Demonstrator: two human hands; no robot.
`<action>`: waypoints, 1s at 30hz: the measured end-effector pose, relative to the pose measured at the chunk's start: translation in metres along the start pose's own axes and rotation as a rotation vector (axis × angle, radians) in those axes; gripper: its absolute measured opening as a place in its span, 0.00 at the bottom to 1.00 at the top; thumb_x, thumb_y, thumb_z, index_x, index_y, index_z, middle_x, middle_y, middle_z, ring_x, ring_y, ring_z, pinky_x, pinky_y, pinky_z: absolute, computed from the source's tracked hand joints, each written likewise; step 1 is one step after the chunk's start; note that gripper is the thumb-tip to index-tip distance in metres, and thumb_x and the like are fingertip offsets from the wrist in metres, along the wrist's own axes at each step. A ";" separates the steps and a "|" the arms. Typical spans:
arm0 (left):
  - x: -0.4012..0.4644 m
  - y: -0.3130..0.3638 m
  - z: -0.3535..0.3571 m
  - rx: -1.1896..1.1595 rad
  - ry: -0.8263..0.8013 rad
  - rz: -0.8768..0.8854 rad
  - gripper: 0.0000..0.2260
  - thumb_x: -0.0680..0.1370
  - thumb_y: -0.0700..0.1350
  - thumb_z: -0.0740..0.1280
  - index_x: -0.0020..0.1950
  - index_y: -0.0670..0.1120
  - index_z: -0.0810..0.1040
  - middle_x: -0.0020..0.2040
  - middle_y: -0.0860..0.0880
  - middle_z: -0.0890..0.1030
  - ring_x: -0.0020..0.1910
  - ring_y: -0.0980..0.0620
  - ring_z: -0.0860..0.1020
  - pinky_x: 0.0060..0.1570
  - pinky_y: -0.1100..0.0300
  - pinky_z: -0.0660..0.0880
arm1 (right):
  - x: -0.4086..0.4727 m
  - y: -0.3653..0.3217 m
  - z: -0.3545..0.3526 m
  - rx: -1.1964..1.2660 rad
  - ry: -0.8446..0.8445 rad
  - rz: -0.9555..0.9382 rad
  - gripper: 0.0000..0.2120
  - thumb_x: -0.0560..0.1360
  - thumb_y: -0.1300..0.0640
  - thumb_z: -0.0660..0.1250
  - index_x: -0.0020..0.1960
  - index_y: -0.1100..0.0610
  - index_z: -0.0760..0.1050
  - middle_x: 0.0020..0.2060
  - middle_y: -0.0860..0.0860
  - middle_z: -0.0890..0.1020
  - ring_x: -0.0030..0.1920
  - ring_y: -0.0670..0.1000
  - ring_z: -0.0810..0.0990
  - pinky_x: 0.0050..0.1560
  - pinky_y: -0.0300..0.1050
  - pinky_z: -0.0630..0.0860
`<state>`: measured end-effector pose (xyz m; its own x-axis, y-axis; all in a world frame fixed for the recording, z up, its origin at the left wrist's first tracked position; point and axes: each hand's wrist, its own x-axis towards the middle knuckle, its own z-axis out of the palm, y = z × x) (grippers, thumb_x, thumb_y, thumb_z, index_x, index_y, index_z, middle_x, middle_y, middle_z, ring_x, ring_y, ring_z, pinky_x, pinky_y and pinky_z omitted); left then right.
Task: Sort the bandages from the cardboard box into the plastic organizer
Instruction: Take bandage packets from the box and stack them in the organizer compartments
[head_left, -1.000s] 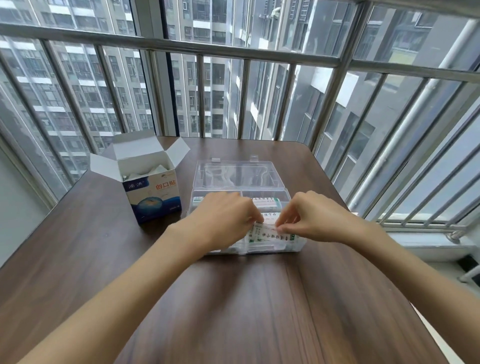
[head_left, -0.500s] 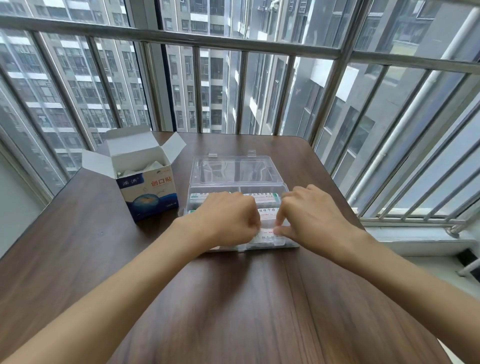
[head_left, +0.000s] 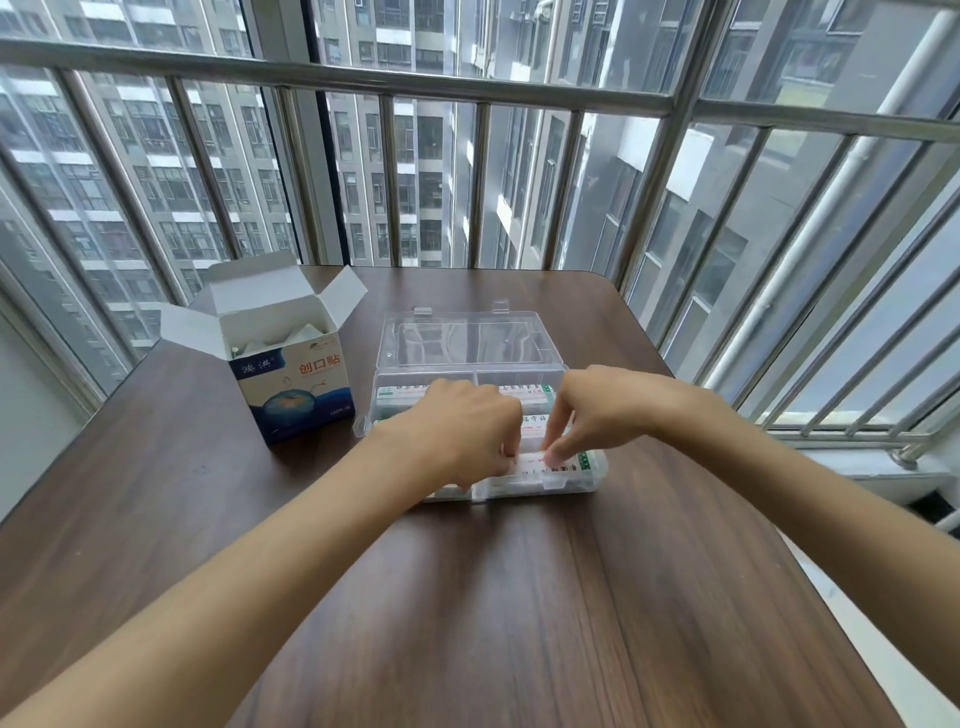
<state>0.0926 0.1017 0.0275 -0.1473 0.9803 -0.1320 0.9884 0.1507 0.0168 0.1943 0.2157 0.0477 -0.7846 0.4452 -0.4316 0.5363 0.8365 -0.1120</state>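
Both hands hover over the near right compartment of the clear plastic organizer (head_left: 470, 410), hiding much of what lies inside. The left hand (head_left: 462, 431) has its fingers curled down onto a white bandage strip (head_left: 530, 462); whether they pinch it or only press is hard to tell from behind the knuckles. The right hand (head_left: 597, 410) has its fingertips bent down, touching the same strip. More bandages (head_left: 524, 395) fill the far compartments, their green-edged print too small to read. The organizer's lid stands open at the far side. The cardboard box (head_left: 296, 384) stands left of it, flaps open, with red characters 创口贴. Both sit on the wooden table (head_left: 467, 597).
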 end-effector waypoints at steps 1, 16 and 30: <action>-0.001 -0.001 -0.002 -0.002 -0.017 0.003 0.09 0.77 0.49 0.65 0.55 0.54 0.80 0.52 0.52 0.83 0.49 0.48 0.79 0.41 0.60 0.65 | 0.000 -0.001 -0.001 0.004 -0.019 0.000 0.11 0.70 0.45 0.73 0.51 0.45 0.83 0.37 0.43 0.81 0.43 0.45 0.78 0.42 0.39 0.75; 0.002 -0.015 0.003 -0.136 -0.082 0.013 0.10 0.78 0.49 0.63 0.56 0.55 0.81 0.47 0.55 0.85 0.27 0.67 0.70 0.45 0.61 0.73 | -0.003 -0.013 -0.011 -0.045 -0.112 0.173 0.13 0.72 0.51 0.72 0.48 0.61 0.82 0.27 0.47 0.76 0.30 0.46 0.73 0.35 0.39 0.72; 0.007 -0.015 0.005 -0.158 -0.089 -0.021 0.10 0.74 0.44 0.64 0.50 0.54 0.82 0.46 0.53 0.85 0.20 0.71 0.70 0.34 0.64 0.68 | -0.007 -0.005 0.004 -0.097 -0.115 0.165 0.09 0.74 0.60 0.64 0.51 0.61 0.81 0.33 0.53 0.79 0.37 0.53 0.76 0.43 0.44 0.74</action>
<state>0.0768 0.1058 0.0209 -0.1573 0.9626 -0.2205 0.9662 0.1962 0.1674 0.1985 0.2072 0.0479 -0.6448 0.5438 -0.5372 0.6175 0.7847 0.0531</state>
